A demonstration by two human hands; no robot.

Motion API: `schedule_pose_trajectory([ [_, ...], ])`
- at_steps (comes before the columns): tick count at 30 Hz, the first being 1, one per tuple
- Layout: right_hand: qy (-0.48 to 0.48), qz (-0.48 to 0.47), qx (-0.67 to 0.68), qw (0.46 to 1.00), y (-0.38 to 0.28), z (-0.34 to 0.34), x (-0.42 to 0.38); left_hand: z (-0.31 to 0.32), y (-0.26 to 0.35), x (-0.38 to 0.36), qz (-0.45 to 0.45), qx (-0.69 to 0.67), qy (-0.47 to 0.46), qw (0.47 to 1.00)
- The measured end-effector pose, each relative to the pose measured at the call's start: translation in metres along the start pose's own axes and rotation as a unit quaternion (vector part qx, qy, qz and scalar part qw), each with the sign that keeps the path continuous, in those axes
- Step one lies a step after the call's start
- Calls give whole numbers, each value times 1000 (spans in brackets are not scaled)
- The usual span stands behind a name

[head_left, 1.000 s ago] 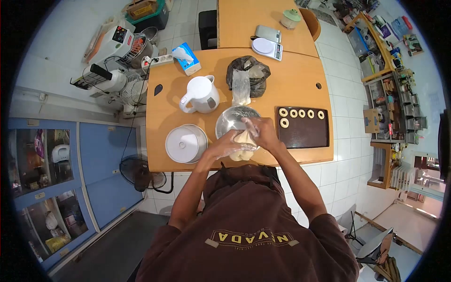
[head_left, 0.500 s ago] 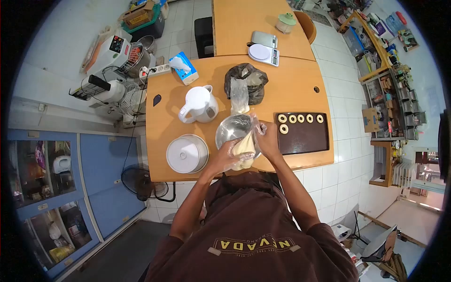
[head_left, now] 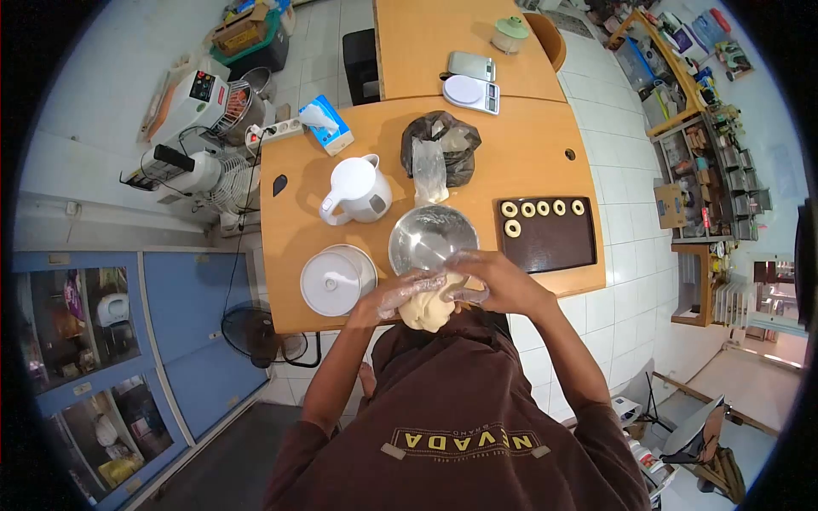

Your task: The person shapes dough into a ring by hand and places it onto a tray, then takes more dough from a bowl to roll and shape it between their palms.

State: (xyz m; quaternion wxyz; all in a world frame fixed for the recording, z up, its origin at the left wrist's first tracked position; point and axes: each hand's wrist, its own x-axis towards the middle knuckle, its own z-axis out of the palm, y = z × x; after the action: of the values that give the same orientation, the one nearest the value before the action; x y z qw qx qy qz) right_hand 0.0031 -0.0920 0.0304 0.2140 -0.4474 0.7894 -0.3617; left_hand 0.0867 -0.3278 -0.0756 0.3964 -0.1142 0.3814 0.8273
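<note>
A clear plastic bag of pale yellow dough (head_left: 428, 312) is between my hands, just in front of the table edge and near my apron. My left hand (head_left: 394, 296) wraps around the bag's left and upper side. My right hand (head_left: 498, 279) grips the bag from the right, its fingers bent over the upper end. Right beyond my hands stands a shiny metal bowl (head_left: 433, 237) with pale smears inside. The bag's opening is hidden by my fingers.
On the table, a dark baking tray (head_left: 550, 247) holds several pale dough rings at right. Left are a white electric kettle (head_left: 358, 189) and a white lidded tub (head_left: 336, 281). Behind the bowl lies a black plastic bag (head_left: 443, 145). Farther back are a kitchen scale (head_left: 469, 94) and a tissue box (head_left: 325, 124).
The bag of dough has come down toward my body, away from above the bowl. My right hand has moved from the bag's raised upper edge to its side, fingers now bent over it.
</note>
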Motion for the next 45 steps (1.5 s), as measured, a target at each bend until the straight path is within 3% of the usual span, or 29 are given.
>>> schedule_pose_trajectory([
  [4,-38,47,41,997,-4,0,1,19,25,-10,-2,3,-148,989],
  [5,-20,36,32,999,-5,2,0,23,31,-16,2,41,-131,991],
  [14,158,-36,38,986,17,-6,28,12,16,9,135,-35,-57,989],
  [15,172,-18,22,985,17,-6,32,11,16,13,126,-49,-5,991],
  [18,180,2,20,983,27,-1,41,11,16,13,170,-32,25,985],
  [22,163,81,207,961,47,17,46,8,11,6,161,0,87,983],
  [28,158,126,319,926,69,47,52,-5,1,1,181,62,130,973],
  [31,161,165,336,913,72,52,52,-8,-3,-2,184,106,154,965],
  [34,175,137,354,909,78,57,49,-20,-12,2,179,130,160,962],
  [37,163,182,344,907,88,63,46,-19,-19,6,192,98,178,960],
  [45,210,184,383,881,96,82,24,-28,-36,18,170,10,188,967],
])
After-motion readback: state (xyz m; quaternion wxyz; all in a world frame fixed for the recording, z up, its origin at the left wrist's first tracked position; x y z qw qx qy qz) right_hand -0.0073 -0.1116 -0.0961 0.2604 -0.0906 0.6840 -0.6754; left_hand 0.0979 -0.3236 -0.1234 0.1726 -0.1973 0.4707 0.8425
